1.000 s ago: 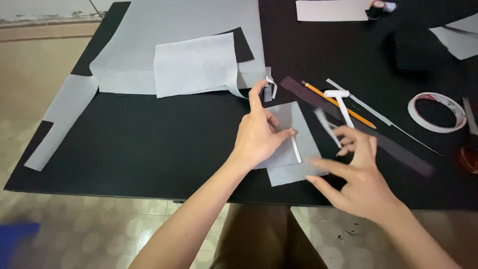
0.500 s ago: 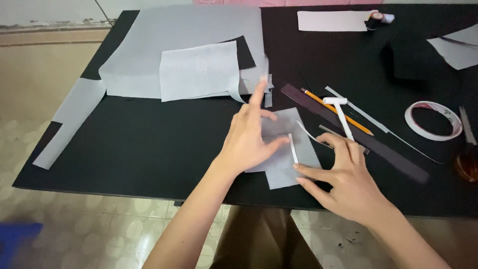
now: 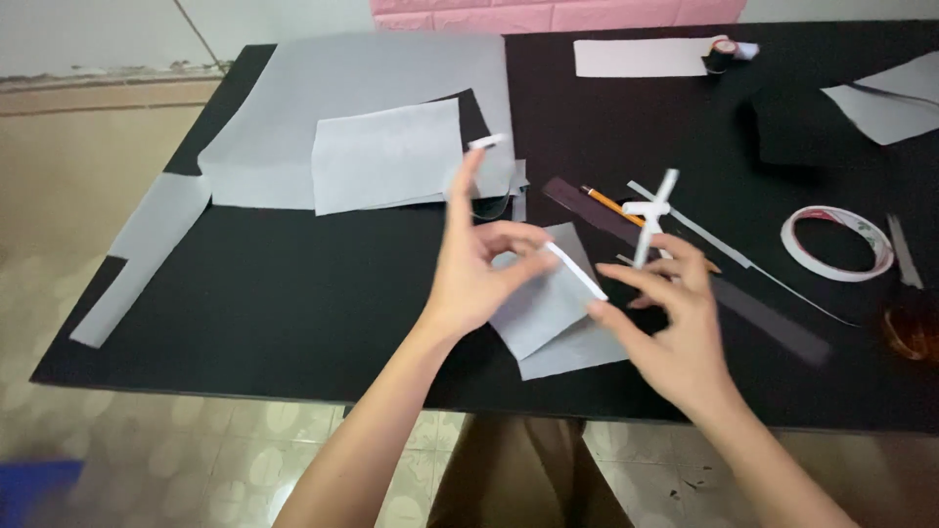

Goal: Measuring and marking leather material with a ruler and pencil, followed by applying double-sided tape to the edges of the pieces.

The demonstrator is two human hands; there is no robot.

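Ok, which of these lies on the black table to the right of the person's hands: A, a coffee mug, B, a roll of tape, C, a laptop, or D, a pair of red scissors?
B: a white roll of tape lies flat on the black table, to the right of the right hand, past the dark ruler.
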